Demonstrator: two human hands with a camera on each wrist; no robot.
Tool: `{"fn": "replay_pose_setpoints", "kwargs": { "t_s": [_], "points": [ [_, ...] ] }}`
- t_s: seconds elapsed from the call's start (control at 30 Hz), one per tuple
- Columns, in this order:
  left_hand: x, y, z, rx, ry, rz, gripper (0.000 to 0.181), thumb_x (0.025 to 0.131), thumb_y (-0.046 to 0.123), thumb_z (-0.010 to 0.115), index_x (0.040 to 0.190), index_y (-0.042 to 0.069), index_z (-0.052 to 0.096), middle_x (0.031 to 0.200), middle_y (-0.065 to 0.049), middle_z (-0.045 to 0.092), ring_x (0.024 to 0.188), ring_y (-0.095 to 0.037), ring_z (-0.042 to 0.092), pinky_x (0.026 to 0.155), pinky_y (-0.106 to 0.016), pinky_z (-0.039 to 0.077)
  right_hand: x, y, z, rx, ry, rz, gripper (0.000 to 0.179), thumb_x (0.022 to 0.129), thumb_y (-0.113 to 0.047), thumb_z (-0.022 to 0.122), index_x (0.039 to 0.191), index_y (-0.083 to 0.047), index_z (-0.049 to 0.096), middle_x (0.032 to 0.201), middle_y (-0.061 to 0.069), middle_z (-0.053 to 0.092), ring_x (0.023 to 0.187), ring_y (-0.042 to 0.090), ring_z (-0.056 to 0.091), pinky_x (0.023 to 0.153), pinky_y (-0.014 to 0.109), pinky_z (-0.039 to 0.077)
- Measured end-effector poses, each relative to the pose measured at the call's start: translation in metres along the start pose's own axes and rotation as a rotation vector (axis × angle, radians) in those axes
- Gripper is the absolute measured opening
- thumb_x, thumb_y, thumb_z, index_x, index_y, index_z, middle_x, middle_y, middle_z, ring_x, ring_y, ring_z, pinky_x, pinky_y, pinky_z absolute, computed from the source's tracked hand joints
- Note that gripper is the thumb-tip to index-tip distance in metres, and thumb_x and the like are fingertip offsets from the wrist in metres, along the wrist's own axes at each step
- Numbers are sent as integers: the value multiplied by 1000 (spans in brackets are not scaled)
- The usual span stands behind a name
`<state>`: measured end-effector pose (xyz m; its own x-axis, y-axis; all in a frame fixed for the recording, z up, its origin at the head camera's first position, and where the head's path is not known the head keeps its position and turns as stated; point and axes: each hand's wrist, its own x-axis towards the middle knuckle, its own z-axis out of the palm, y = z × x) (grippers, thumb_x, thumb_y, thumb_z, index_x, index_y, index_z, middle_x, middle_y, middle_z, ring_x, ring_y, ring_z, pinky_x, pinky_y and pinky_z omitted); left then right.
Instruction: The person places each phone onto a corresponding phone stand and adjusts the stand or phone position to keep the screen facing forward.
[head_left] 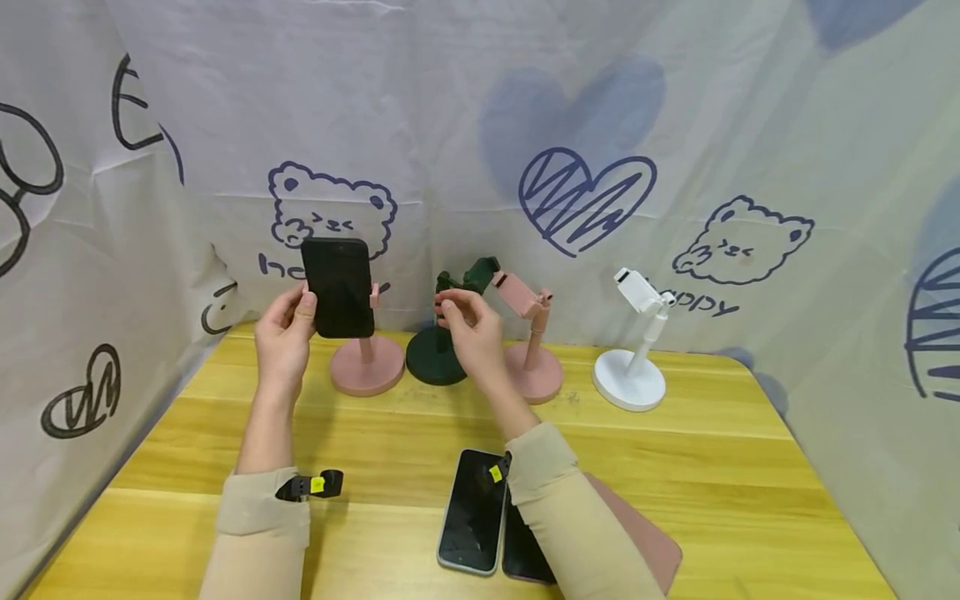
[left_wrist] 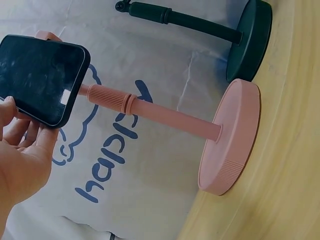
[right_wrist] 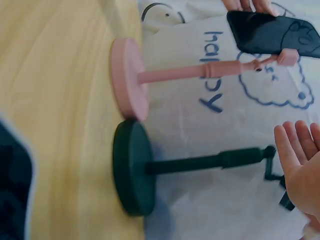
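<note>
A black smartphone (head_left: 337,287) stands upright at the head of the left pink phone stand (head_left: 367,368), whose small pink clamp (right_wrist: 287,57) shows at the phone's edge. My left hand (head_left: 283,340) pinches the phone's left side, thumb on the front and fingers behind. In the left wrist view the stand's ribbed neck (left_wrist: 107,98) runs down from behind the phone. My right hand (head_left: 476,333) is apart from the phone, its fingers loosely bent and holding nothing. Behind it in the head view is a dark green phone stand (head_left: 431,358), partly hidden by that hand.
To the right stand another pink phone stand (head_left: 534,373) and a white one (head_left: 630,382). Nearer me, a smartphone (head_left: 471,512) and another dark phone (head_left: 525,546) lie side by side; a pink flat item (head_left: 641,529) is partly under my right sleeve. A printed cloth (head_left: 450,125) hangs behind.
</note>
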<state>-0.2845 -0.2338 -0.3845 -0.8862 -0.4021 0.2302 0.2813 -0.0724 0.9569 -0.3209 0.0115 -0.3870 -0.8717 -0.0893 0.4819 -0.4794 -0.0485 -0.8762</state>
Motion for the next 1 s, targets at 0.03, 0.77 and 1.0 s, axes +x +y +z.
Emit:
{"fn": "replay_pose_setpoints", "kwargs": {
  "t_s": [0.03, 0.77, 1.0],
  "points": [
    [0, 0, 0, 1, 2, 7, 45, 105, 25, 61, 146, 6, 60, 132, 0, 63, 116, -13, 59, 99, -17, 52, -1, 2, -2, 4, 1, 24, 23, 107, -9, 59, 124, 6, 66, 122, 21, 69, 110, 35, 69, 94, 42, 60],
    [-1, -1, -1, 52, 26, 47, 45, 105, 25, 62, 146, 6, 60, 137, -6, 63, 119, -13, 59, 109, -25, 48, 33, 44, -17, 167, 156, 383, 34, 105, -3, 59, 139, 2, 61, 131, 23, 65, 124, 31, 65, 101, 37, 56],
    [-8, 3, 11, 165, 92, 329, 42, 107, 8, 58, 147, -3, 53, 144, -18, 56, 131, -23, 55, 117, -31, 41, 40, 47, -10, 237, 197, 407, 35, 104, -7, 63, 138, 4, 63, 130, 25, 67, 120, 29, 68, 101, 32, 55]
  ]
}}
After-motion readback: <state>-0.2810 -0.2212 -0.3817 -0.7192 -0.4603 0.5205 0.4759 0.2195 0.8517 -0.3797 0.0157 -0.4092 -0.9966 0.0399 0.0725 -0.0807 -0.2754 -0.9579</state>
